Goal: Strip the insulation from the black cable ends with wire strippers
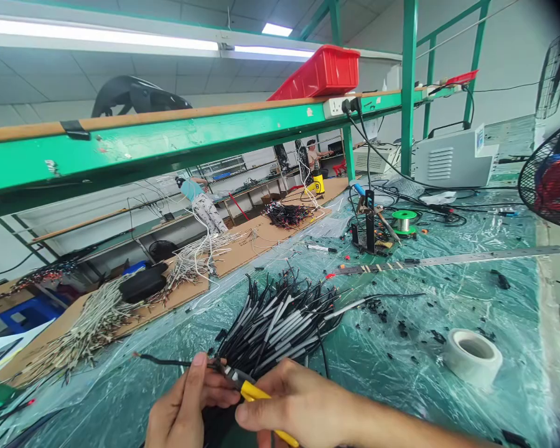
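Between the thumb and fingers of my left hand (182,404) is a black cable (163,361), its end sticking out to the left. My right hand (303,404) is wrapped around yellow-handled pliers (256,392). The pliers' jaws are at the cable by my left fingertips; whether they are closed on it I cannot tell. Just beyond both hands lies a large bundle of black cables (280,317) with grey sleeved sections. My left palm and the lower part of the pliers are partly out of sight.
A tape roll (473,358) and black scraps lie on the right of the plastic-covered table (499,311). Behind the bundle are a steel ruler (457,257), a solder spool (404,221) and a black stand (369,227). Grey cables (93,330) lie on cardboard at left. A fan (550,180) stands at right.
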Demonstrator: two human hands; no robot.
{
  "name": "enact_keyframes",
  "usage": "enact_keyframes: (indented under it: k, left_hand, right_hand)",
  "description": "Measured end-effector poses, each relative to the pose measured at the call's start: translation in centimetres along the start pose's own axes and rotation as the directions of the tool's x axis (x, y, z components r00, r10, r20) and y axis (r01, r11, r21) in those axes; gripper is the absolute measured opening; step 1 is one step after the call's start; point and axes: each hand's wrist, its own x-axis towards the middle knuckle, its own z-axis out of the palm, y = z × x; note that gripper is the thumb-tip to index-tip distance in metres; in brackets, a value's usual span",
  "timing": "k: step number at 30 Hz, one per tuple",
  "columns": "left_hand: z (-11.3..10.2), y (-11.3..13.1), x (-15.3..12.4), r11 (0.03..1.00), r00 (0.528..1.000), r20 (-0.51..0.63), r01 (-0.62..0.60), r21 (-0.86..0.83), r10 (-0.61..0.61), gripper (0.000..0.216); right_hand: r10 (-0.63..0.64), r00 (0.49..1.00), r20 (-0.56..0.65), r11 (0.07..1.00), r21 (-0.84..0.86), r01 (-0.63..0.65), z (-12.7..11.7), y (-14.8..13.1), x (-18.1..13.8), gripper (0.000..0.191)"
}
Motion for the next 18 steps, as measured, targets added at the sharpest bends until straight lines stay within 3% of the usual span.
enact_keyframes:
  k: [4, 7, 9, 12, 15, 18]
  left_hand:
    - [0.2, 0.9, -0.3, 0.985, 0.998, 0.017, -0.061, 0.163, 0.059, 0.052]
    - [0.4, 1.5, -0.5, 0.979, 0.998, 0.004, -0.060, 0.197, 0.060, 0.054]
    - [0.6, 1.8, -0.6, 0.982, 0.998, -0.034, -0.046, 0.183, 0.053, 0.056]
    - [0.6, 1.9, -0.6, 0.995, 0.998, -0.053, -0.027, 0.096, 0.033, 0.057]
    - [0.5, 1.5, -0.5, 1.000, 0.999, -0.038, -0.022, 0.010, 0.023, 0.056]
    - [0.4, 1.2, -0.4, 1.000, 1.000, -0.013, -0.025, -0.002, 0.025, 0.056]
  right_hand:
    - [0.024, 1.000, -0.002, 0.997, -0.078, -0.024, 0.0, -0.1, -0.3, 0.038]
    - [-0.033, 0.996, -0.079, 0.965, -0.262, 0.012, 0.1, -0.1, -0.7, 0.038]
    - [-0.185, 0.962, -0.201, 0.868, -0.493, 0.064, 0.3, -0.1, -1.1, 0.033]
    - [-0.359, 0.880, -0.311, 0.666, -0.746, 0.008, 0.6, -0.4, -1.5, 0.026]
    - [-0.368, 0.869, -0.331, 0.568, -0.820, -0.072, 0.8, -0.8, -1.6, 0.032]
    - [-0.350, 0.881, -0.318, 0.532, -0.842, -0.093, 0.8, -1.0, -1.4, 0.038]
